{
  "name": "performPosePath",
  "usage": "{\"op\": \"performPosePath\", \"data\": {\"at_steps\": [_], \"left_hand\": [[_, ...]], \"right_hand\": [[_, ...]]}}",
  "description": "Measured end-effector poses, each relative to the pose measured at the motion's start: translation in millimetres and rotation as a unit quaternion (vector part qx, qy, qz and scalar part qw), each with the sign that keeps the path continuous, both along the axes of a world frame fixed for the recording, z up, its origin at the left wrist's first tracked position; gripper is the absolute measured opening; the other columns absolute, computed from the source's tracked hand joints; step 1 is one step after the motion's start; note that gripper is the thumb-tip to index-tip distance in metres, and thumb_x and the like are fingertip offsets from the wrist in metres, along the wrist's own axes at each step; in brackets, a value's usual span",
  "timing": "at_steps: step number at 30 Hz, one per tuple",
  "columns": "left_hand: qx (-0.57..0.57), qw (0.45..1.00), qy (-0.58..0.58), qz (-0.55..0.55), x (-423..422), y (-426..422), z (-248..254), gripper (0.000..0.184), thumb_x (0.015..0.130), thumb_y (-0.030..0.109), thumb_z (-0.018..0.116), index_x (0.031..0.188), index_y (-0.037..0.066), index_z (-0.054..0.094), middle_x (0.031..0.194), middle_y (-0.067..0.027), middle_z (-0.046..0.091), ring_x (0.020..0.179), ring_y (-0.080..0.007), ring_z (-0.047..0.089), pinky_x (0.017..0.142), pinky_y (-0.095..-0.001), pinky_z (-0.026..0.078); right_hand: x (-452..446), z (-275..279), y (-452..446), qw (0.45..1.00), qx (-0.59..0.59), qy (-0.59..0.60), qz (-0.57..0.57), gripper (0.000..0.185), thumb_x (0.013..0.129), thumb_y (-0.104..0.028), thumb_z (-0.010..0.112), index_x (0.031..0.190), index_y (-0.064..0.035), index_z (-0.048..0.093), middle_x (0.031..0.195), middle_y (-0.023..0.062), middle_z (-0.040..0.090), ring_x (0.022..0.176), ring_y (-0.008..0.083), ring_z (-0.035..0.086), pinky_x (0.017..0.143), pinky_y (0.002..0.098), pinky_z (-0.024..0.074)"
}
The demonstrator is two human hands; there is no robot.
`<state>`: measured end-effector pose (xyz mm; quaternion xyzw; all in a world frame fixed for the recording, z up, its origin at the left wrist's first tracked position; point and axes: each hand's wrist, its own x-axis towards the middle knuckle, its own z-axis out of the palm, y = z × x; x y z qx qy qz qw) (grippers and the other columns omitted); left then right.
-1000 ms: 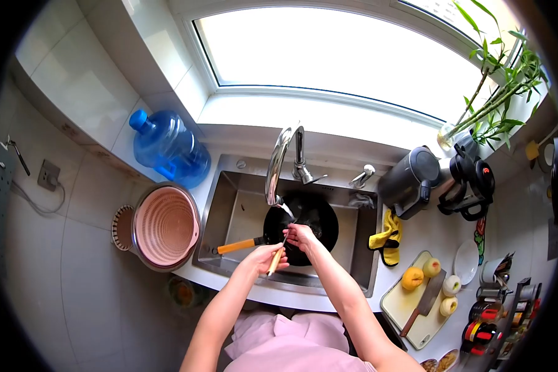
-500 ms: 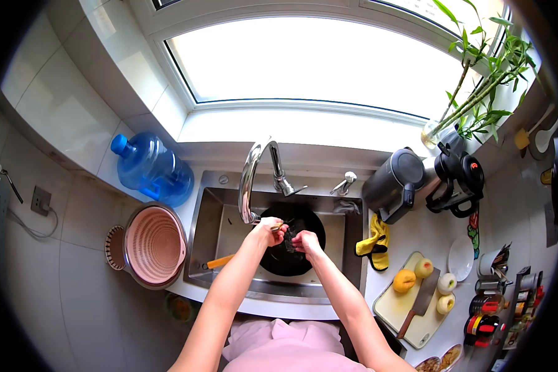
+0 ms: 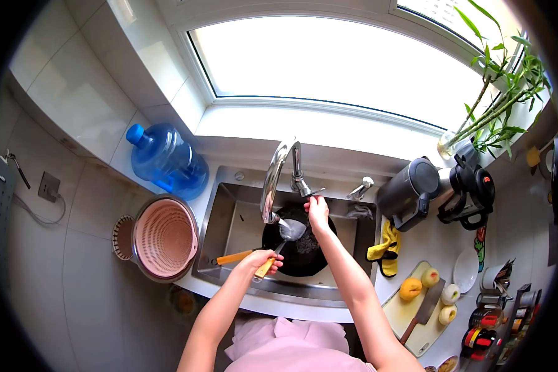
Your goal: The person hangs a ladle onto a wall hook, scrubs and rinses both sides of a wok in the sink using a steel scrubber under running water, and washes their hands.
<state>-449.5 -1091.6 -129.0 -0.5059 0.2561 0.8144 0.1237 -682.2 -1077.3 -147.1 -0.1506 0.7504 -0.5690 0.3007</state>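
My left hand [image 3: 266,263] is closed around the wooden handle of a metal ladle [image 3: 293,230]. The ladle's wet, rounded head sits under the spout of the tall chrome faucet [image 3: 271,186], with water running onto it. My right hand [image 3: 317,212] is raised to the faucet's lever [image 3: 316,191], its fingers closed at the lever's tip. Below both hands a black wok [image 3: 304,263] with dark, wet contents rests in the steel sink [image 3: 217,229]. Its orange-brown handle [image 3: 234,257] points left, beyond my left wrist.
A pink colander in a basin [image 3: 166,239] and a blue water jug [image 3: 169,161] stand left. On the right are yellow gloves [image 3: 387,248], a dark kettle [image 3: 410,193] and a cutting board [image 3: 418,338] holding a cleaver [image 3: 428,302] and several fruits. A plant [image 3: 496,111] stands by the window.
My right hand has moved from the wok up to the faucet lever. My left hand has dropped lower, bringing the ladle's head under the spout, where water now runs. The view has shifted slightly.
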Motion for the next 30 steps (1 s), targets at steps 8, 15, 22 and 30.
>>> {"op": "performPosePath", "data": {"at_steps": [8,15,22,30], "left_hand": [[-0.060,0.997,0.043,-0.017,21,2,-8,0.022,0.089,0.014,0.049,0.103,0.001,0.059,0.080,-0.0088,0.066,0.051,-0.0120,0.053,0.047,-0.0257,0.047],[-0.081,0.995,-0.006,-0.055,-32,-16,14,0.016,0.091,0.019,0.049,0.088,0.005,0.056,0.070,-0.0070,0.062,0.049,-0.0148,0.054,0.044,-0.0276,0.047],[-0.059,0.998,-0.001,-0.018,-85,-26,16,0.017,0.087,0.020,0.043,0.079,0.009,0.052,0.066,-0.0068,0.061,0.050,-0.0184,0.054,0.052,-0.0341,0.046],[-0.045,0.997,0.042,-0.047,-63,-10,23,0.028,0.088,0.032,0.044,0.082,0.008,0.057,0.067,-0.0078,0.062,0.055,-0.0183,0.057,0.055,-0.0343,0.048]], "right_hand": [[15,-9,6,0.963,0.145,0.062,0.220,0.021,0.076,-0.023,0.061,0.081,-0.0048,0.071,0.074,0.0098,0.068,0.072,0.0176,0.064,0.069,0.0332,0.0501],[33,10,17,0.924,0.275,0.120,0.237,0.033,0.081,-0.039,0.060,0.100,-0.0143,0.070,0.101,0.0136,0.067,0.101,0.0277,0.062,0.089,0.0447,0.0439],[-4,45,13,0.935,0.263,0.183,0.152,0.051,0.089,-0.024,0.045,0.136,-0.0067,0.038,0.117,0.0239,0.057,0.111,0.0375,0.053,0.093,0.0448,0.0425],[-11,18,52,0.948,0.023,0.234,0.214,0.044,0.084,-0.005,0.051,0.127,-0.0052,0.050,0.117,0.0167,0.060,0.109,0.0254,0.057,0.095,0.0329,0.0433]]}}
